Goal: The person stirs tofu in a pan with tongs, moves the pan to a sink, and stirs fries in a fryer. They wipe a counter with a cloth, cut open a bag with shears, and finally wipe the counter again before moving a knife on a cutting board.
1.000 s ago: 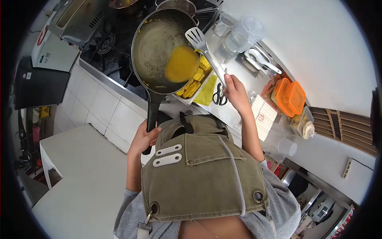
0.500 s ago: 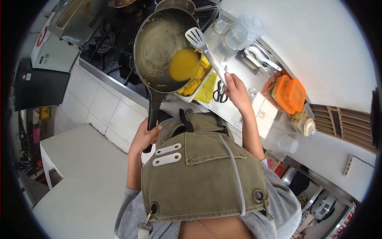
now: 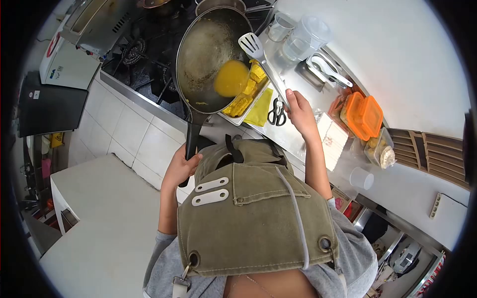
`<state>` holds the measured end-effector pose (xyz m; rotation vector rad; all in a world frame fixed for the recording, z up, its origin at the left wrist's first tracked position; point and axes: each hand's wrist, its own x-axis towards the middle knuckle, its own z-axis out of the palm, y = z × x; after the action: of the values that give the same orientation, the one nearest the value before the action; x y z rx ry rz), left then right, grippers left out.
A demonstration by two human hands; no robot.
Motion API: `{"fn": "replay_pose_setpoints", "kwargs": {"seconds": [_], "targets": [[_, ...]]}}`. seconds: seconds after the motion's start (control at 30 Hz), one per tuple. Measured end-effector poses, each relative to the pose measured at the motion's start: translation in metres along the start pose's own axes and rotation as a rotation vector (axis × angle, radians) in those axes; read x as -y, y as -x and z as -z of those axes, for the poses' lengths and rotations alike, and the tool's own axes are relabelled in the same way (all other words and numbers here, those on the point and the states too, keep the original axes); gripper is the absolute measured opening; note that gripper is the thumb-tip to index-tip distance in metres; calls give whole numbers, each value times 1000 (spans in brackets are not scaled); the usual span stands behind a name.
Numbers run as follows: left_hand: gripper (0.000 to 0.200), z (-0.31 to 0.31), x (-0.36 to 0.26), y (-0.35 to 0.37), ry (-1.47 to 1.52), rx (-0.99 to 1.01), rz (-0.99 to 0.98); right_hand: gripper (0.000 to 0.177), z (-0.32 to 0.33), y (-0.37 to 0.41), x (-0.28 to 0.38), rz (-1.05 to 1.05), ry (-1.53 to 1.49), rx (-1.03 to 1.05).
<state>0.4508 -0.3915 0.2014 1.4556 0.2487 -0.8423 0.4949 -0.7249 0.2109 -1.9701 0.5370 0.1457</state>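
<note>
My left hand [image 3: 180,169] is wrapped around the black handle of a frying pan [image 3: 201,59]. The pan tilts to the right, and a pool of yellow liquid [image 3: 232,79] has gathered on that side, beside several yellow pieces. Those pieces [image 3: 240,105] lie in a metal tray [image 3: 235,120] partly hidden under the pan's rim. A slotted spatula [image 3: 268,69] is gripped in my right hand [image 3: 300,111], its head raised just off the pan's right edge. Below my right hand lie black-handled scissors [image 3: 277,113] and a yellow-green cloth [image 3: 258,108].
Behind the pan is a black gas stove [image 3: 149,69] with a pot [image 3: 219,5]. Along the wall stand a clear pitcher [image 3: 305,39], a utensil tray [image 3: 325,69], orange-lidded containers [image 3: 361,116] and a clear cup [image 3: 361,178]. A white table [image 3: 104,213] is at left.
The pan has shifted a little to the right and tips more steeply. The spatula and my right hand have moved slightly right. Both grips stay the same.
</note>
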Motion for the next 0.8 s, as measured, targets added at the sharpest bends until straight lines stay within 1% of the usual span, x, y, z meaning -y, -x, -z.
{"fn": "replay_pose_setpoints", "kwargs": {"seconds": [0.17,0.23,0.27,0.33,0.37,0.43,0.47,0.5,0.57,0.63,0.67,0.7,0.77,0.8], "targets": [[15,1,2,2,-46,2,-9,48,0,2,0,2,-9,1],[15,1,1,3,1,15,-6,49,1,4,3,3,-19,0],[15,3,0,3,-10,19,-5,49,2,6,9,-24,-69,22],[15,6,-1,4,87,67,7,50,5,10,16,-68,-179,69],[15,8,-2,5,70,78,13,50,7,12,20,-75,-192,54],[16,12,-6,7,145,95,19,51,14,14,29,-92,-433,225],[16,14,-6,8,173,105,10,53,15,14,35,-111,-479,238],[16,9,-16,13,182,62,27,54,18,13,39,-102,-517,281],[15,16,-16,14,226,92,21,55,24,13,51,-63,-584,362],[14,17,-23,18,260,78,19,55,27,10,59,-33,-600,402],[13,17,-25,19,256,67,5,55,31,6,60,-10,-673,491],[13,18,-27,20,255,53,-10,55,32,6,62,-11,-684,478],[13,20,-32,22,268,60,-10,55,32,7,69,54,-630,508],[13,20,-33,24,294,56,-12,52,32,6,68,90,-598,502]]}}
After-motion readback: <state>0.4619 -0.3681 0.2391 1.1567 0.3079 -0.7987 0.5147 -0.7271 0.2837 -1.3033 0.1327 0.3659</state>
